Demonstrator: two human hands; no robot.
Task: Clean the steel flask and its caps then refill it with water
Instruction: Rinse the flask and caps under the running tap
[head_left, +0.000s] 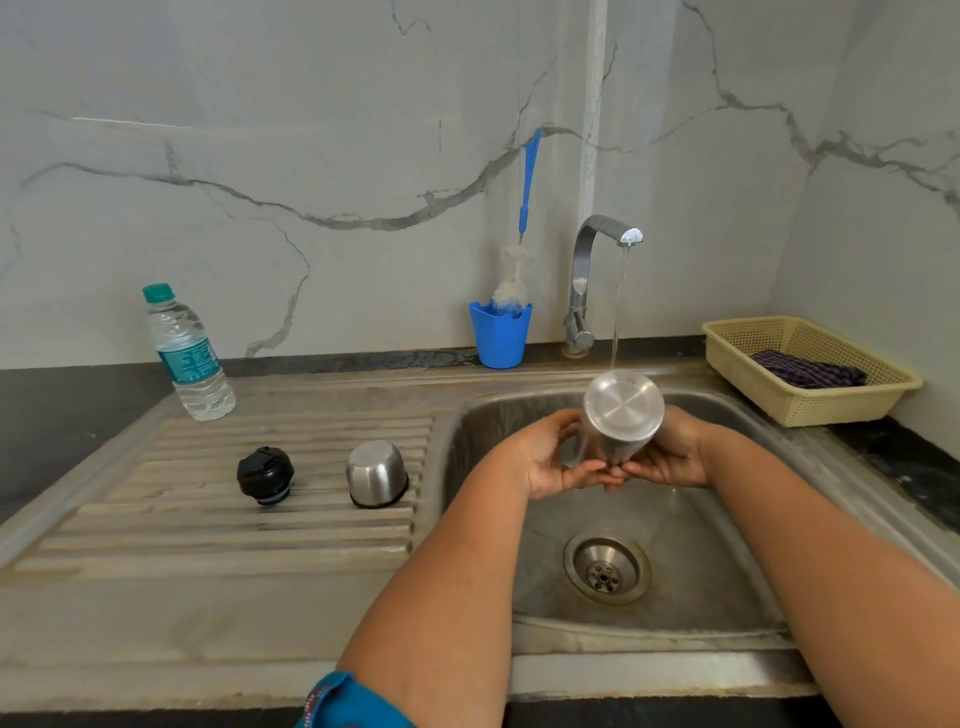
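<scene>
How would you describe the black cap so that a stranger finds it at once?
Start at the ribbed steel draining board left of the sink basin. Two caps stand on it, below the water bottle. The black cap is the left one, dark plastic, unlike the shiny steel cap beside it.

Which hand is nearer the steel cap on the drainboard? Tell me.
Left. The left hand holds the flask over the sink, on the side toward the steel cap; the right hand grips the flask's far side, farther away.
</scene>
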